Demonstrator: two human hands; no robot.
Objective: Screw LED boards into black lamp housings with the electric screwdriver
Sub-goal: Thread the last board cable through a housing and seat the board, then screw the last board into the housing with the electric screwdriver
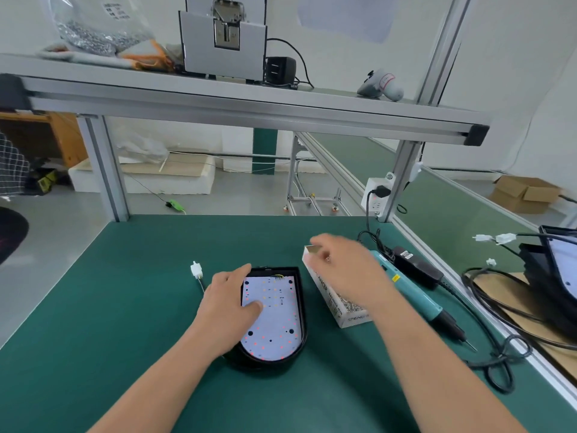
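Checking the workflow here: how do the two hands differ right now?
The left hand rests spread on the LED board in the black housing. The right hand hangs blurred above the screw box, fingers curled together. Both are bare, and neither holds the screwdriver.

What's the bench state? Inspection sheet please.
Surface: green bench mat, no damage seen.
Job's things: LED board seated in black lamp housing; electric screwdriver lying right of open screw box.
Clutter: nothing seen.
Hands: left hand rests on housing, thumb on board; right hand blurred above screw box, grip unclear.
Cables: white connector left of housing; black cord coiled at right edge, near power adapter.
Surroundings: upper shelf, wall socket, more housings stacked right.
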